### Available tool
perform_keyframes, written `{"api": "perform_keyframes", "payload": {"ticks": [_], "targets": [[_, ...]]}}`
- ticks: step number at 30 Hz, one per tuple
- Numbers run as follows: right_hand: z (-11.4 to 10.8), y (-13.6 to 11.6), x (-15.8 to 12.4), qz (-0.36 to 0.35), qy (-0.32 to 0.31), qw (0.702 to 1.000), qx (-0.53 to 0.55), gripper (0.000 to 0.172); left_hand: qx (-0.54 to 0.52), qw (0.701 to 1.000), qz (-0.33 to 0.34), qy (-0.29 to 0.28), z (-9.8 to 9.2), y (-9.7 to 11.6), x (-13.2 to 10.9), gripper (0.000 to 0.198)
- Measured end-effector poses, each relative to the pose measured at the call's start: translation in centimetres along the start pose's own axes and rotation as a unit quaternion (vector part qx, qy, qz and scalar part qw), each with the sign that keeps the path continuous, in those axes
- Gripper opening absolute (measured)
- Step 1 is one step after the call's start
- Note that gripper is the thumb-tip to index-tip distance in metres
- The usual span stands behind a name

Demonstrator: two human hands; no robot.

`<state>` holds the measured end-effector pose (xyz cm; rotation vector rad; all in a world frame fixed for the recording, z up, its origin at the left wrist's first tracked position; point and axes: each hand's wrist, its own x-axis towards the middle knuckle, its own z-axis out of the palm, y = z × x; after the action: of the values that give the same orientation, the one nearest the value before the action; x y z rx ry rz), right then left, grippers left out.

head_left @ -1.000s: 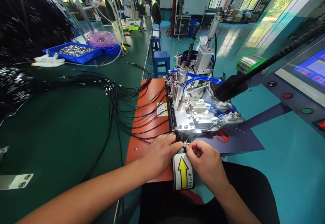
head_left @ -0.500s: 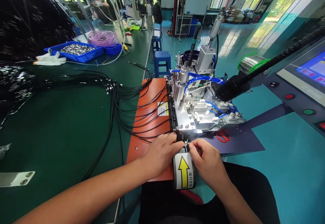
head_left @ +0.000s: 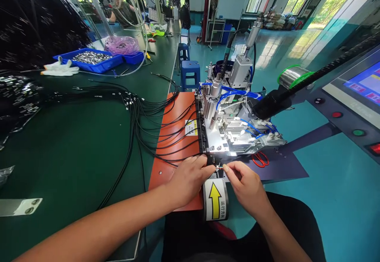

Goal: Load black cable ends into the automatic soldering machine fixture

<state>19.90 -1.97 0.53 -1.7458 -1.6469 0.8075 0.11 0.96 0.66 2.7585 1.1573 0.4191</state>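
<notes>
My left hand [head_left: 187, 179] rests on the orange mat [head_left: 173, 135], fingers closed on the end of a black cable [head_left: 166, 161] at the front of the black fixture rail [head_left: 200, 129]. My right hand [head_left: 244, 187] pinches the tiny wire ends [head_left: 219, 167] of that cable just right of the rail. Both hands sit above a curved label with a yellow arrow [head_left: 215, 199]. Behind them stands a metal machine [head_left: 234, 123] with blue air tubes.
Several black cables [head_left: 133, 111] fan left over the green bench. Blue trays [head_left: 92, 60] with metal parts, white gloves [head_left: 59, 68] and a pink bag [head_left: 121, 45] lie far left. Red scissors [head_left: 259, 159] lie by the machine. A control panel [head_left: 353, 107] is at right. Another person sits far back.
My right hand has shifted slightly right and opened its wrist outward, fingertips still at the wire ends. The left hand stays put.
</notes>
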Motion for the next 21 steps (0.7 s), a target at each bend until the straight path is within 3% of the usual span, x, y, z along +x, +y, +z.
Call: {"api": "perform_keyframes", "payload": {"ticks": [6,21], "targets": [[-0.28,-0.09,0.51,-0.08,-0.005,0.997,-0.014,0.021,0.004,1.0,0.0,0.006,-0.02,0.04,0.08,0.018],[-0.27,-0.29,0.48,-0.079,0.0,0.997,-0.019,0.018,0.005,1.0,0.0,0.012,0.24,-0.05,-0.05,0.02]]}}
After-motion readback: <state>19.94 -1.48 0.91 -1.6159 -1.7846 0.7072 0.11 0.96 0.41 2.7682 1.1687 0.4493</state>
